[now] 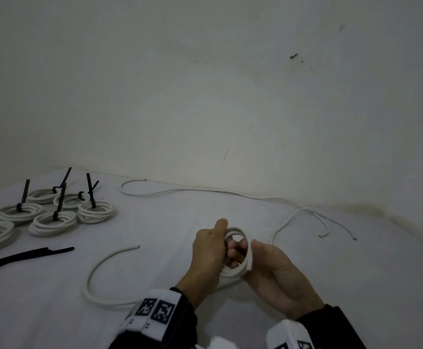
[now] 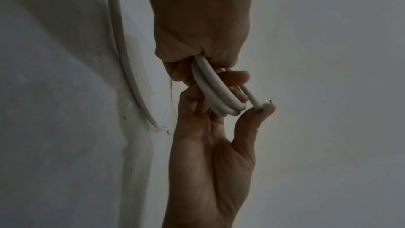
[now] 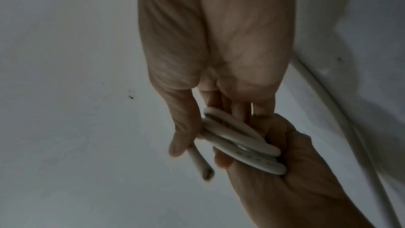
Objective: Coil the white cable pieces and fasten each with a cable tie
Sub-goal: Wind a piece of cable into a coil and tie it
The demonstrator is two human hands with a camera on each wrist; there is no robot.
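A white cable coil (image 1: 239,231) of a few turns is held upright between both hands above the white surface. My left hand (image 1: 218,245) grips the coil's left side, fingers curled round the turns (image 2: 217,91). My right hand (image 1: 252,255) has its fingers through the coil's middle, and the thumb (image 2: 256,119) presses the cut cable end against the coil's right side (image 3: 241,143). The cable's uncoiled tail (image 1: 97,268) curves away left on the surface. Loose black cable ties (image 1: 24,255) lie at the left.
Several finished coils (image 1: 54,215) with black ties sticking up sit at the far left. Two loose white cables (image 1: 205,191) (image 1: 303,214) lie along the foot of the wall (image 1: 230,96) behind the hands.
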